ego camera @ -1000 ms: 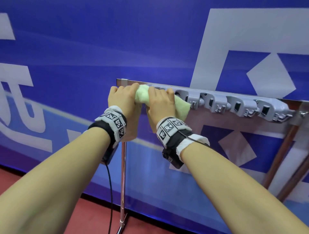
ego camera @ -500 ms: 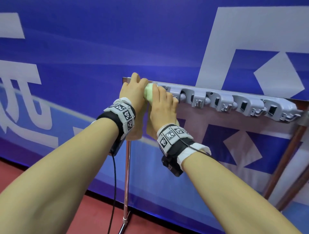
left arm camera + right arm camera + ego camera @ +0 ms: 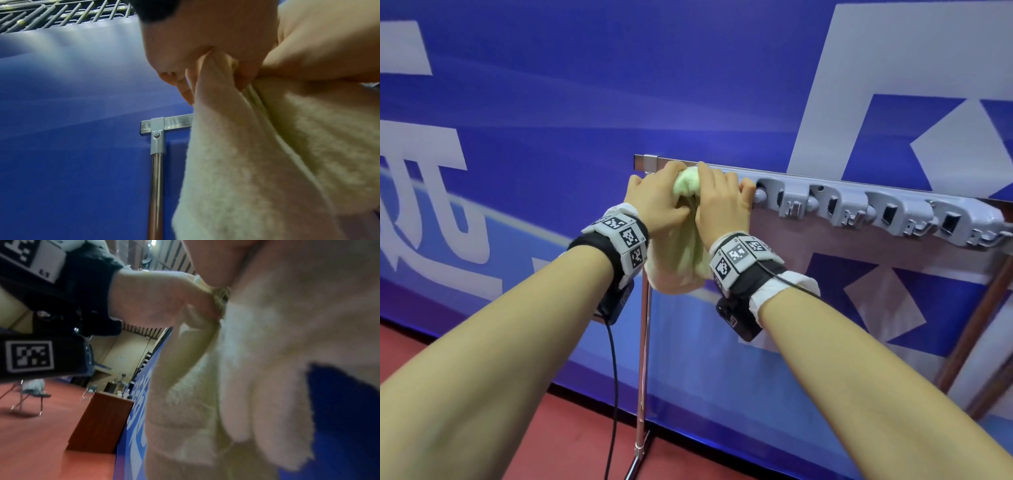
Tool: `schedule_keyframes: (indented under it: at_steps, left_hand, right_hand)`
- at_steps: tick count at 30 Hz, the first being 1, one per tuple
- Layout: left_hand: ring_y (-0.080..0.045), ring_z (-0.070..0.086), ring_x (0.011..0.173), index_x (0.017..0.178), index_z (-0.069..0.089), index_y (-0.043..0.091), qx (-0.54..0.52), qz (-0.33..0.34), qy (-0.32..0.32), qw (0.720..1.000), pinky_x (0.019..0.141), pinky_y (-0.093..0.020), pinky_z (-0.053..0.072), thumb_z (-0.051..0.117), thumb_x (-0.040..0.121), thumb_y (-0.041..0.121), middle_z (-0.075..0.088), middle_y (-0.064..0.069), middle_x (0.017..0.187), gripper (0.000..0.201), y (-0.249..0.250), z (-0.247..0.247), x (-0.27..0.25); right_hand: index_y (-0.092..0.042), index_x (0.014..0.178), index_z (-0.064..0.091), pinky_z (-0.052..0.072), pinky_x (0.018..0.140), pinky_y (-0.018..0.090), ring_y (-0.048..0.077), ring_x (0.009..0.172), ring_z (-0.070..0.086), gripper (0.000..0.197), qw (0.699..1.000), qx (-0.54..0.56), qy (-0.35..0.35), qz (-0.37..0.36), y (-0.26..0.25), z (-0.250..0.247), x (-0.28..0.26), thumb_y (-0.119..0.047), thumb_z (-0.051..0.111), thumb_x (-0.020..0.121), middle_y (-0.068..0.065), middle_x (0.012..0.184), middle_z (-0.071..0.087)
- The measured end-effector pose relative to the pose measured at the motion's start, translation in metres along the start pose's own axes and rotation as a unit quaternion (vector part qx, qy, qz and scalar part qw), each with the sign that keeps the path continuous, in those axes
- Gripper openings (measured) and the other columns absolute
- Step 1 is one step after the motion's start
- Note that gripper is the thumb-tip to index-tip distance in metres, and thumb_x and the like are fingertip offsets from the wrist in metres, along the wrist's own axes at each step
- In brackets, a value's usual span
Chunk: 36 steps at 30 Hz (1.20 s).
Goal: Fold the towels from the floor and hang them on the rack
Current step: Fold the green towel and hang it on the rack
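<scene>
A pale green towel (image 3: 678, 253) is bunched at its top against the left end of the rack (image 3: 859, 209), a metal bar carrying a row of grey clip holders. My left hand (image 3: 657, 202) and right hand (image 3: 719, 205) sit side by side, each with fingers curled round the gathered top of the towel (image 3: 267, 154). The rest of the towel (image 3: 236, 386) hangs down between my wrists. The holder behind my hands is hidden.
The rack's chrome leg (image 3: 643, 359) stands on the red floor (image 3: 551, 445) directly below my hands. A blue printed banner (image 3: 585, 102) runs behind the rack. Several grey holders to the right hold nothing. A wooden cabinet (image 3: 100, 423) and a chair (image 3: 30, 395) stand far off.
Both hands have closed in together at the rack's left end, squeezing the towel's top into a tight bunch. More of the towel now hangs below between my wrists.
</scene>
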State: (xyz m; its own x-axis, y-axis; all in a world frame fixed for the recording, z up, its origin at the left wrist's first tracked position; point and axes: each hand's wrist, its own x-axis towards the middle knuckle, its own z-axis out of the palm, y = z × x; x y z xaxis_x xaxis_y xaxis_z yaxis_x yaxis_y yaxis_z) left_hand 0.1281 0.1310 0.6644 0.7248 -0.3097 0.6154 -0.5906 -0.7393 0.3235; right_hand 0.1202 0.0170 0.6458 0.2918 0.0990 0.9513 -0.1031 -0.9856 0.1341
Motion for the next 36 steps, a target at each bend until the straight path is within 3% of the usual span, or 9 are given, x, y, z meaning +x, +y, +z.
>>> schedule_keyframes:
  at_steps: [6,9,13,16,23,28,31,34,36]
  left_hand:
    - [-0.029,0.056,0.103,0.124,0.051,0.02,-0.019,0.009,0.026,0.999,0.096,-0.035,0.028,0.044,0.076,0.031,0.067,-0.003,0.105,0.049,-0.006,0.005,0.006]
    - [-0.029,0.055,0.101,0.115,0.056,0.017,0.014,0.04,0.054,0.998,0.082,-0.031,0.024,0.058,0.081,0.014,0.066,-0.003,0.105,0.034,-0.008,0.003,0.014]
    - [-0.03,0.053,0.091,0.104,0.056,0.01,0.091,0.04,0.106,0.989,0.079,-0.03,0.025,0.058,0.075,0.008,0.063,-0.008,0.098,0.029,-0.004,0.001,0.024]
    - [-0.03,0.05,0.078,0.097,0.051,0.008,0.142,0.031,0.116,0.982,0.074,-0.03,0.026,0.061,0.065,0.01,0.058,-0.008,0.088,0.033,-0.002,0.007,0.026]
    - [-0.03,0.055,0.073,0.086,0.058,0.011,0.146,0.07,0.137,0.977,0.071,-0.029,0.017,0.04,0.071,0.029,0.062,-0.007,0.077,0.03,-0.01,0.016,0.015]
    - [-0.023,0.054,0.072,0.091,0.051,0.019,0.045,0.061,0.104,0.992,0.071,-0.024,0.013,0.035,0.071,0.023,0.063,0.002,0.076,0.026,-0.013,0.027,0.001]
    - [-0.022,0.052,0.079,0.106,0.05,0.021,-0.017,0.039,0.056,0.998,0.072,-0.024,0.014,0.035,0.069,0.022,0.063,0.004,0.086,0.04,-0.009,0.021,-0.009]
    - [-0.021,0.041,0.088,0.122,0.046,0.023,-0.087,-0.035,-0.022,0.995,0.09,-0.027,0.024,0.032,0.065,0.029,0.057,0.004,0.094,0.059,-0.001,0.009,-0.015]
    - [-0.025,0.043,0.108,0.125,0.046,0.036,-0.179,-0.108,-0.042,0.977,0.103,-0.037,0.033,0.033,0.067,0.037,0.058,0.0,0.109,0.059,-0.002,0.004,-0.013]
  right_hand:
    - [-0.018,0.094,0.068,0.023,0.072,0.034,0.023,0.071,0.058,0.039,1.0,0.016,-0.003,0.001,0.005,0.012,-0.006,-0.018,0.058,0.056,-0.004,0.072,0.063]
    - [-0.017,0.086,0.067,0.021,0.071,0.034,0.023,0.07,0.058,0.04,1.0,0.007,-0.021,-0.014,0.011,0.009,-0.003,-0.013,0.065,0.046,-0.003,0.068,0.062]
    - [-0.019,0.075,0.06,0.021,0.068,0.033,0.021,0.064,0.055,0.029,1.0,-0.006,0.0,-0.009,0.012,0.001,0.008,-0.007,0.045,0.053,-0.004,0.065,0.055]
    - [-0.021,0.075,0.058,0.024,0.07,0.033,0.019,0.06,0.053,0.043,1.0,0.004,0.018,-0.003,0.01,0.002,0.01,-0.003,0.022,0.06,-0.005,0.064,0.052]
    - [-0.023,0.075,0.063,0.026,0.079,0.032,0.017,0.068,0.057,0.03,0.999,-0.027,0.006,-0.025,0.009,0.013,0.0,-0.01,0.039,0.063,-0.006,0.071,0.058]
    - [-0.017,0.095,0.066,0.027,0.088,0.035,0.018,0.071,0.061,0.049,0.999,0.04,-0.023,-0.005,0.003,0.008,-0.018,-0.008,0.029,0.064,-0.006,0.074,0.063]
    - [-0.01,0.108,0.064,0.025,0.091,0.036,0.019,0.076,0.062,0.057,0.997,0.07,-0.038,0.001,0.002,0.002,-0.026,-0.012,0.036,0.058,-0.003,0.082,0.066]
    - [-0.008,0.115,0.06,0.019,0.094,0.038,0.023,0.083,0.061,0.058,0.991,0.105,-0.08,0.005,0.005,-0.007,-0.027,-0.014,0.05,0.057,0.001,0.082,0.064]
    - [-0.01,0.128,0.048,0.011,0.098,0.039,0.024,0.1,0.055,0.058,0.979,0.121,-0.162,0.004,0.009,-0.015,-0.025,-0.015,0.051,0.07,0.003,0.098,0.061]
